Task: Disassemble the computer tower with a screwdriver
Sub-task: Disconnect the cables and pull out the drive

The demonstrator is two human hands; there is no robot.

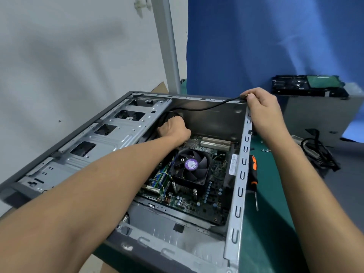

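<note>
Computer tower (110, 138) lies open, centre frame. Left hand (173, 130) is inside, curled round the black cable (204, 109). Right hand (262, 109) pinches the cable's end at the upper-right rim. Screwdriver (253, 174) lies on desk (275, 223), long axis top-to-bottom, nearer right hand.

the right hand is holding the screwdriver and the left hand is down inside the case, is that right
No: in the head view the screwdriver lies on the green table beside the case, and the right hand pinches a black cable. The left hand is inside the case.
</note>
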